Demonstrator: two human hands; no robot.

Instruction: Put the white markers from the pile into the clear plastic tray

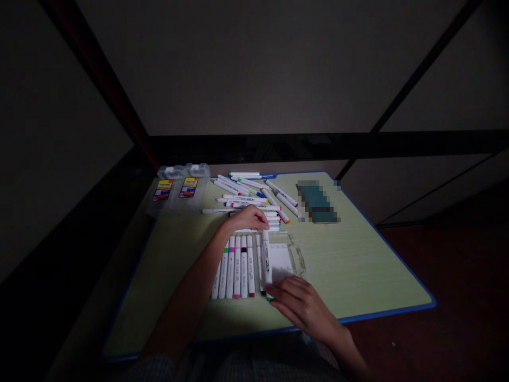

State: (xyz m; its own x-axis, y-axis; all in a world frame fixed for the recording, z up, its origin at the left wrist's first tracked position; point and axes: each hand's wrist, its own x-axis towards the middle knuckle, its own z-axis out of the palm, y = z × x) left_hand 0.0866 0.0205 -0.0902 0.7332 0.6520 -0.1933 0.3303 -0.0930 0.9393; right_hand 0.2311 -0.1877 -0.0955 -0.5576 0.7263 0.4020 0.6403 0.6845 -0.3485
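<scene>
A white marker point(266, 257) stands lengthwise between my hands, over a clear plastic case point(296, 249). My left hand point(249, 216) reaches across from the left, its bent fingertips at the marker's far end. At the near end, by a green tip, my right hand point(299, 303) has its fingers closed on the same marker. Just left of it lies another white marker point(259, 260) in the case. Further left, a row of white markers point(237, 268) with coloured bands lies side by side, partly covered by my left forearm. A white paper point(281, 257) shows in the case's right part.
Beyond my left hand lies a loose pile of white markers point(248, 196) with various colours. Two clear lidded cases point(181, 188) with labels stand at the back left. A dark green, partly pixelated flat object point(318, 201) lies right on the blue-edged table point(358, 276).
</scene>
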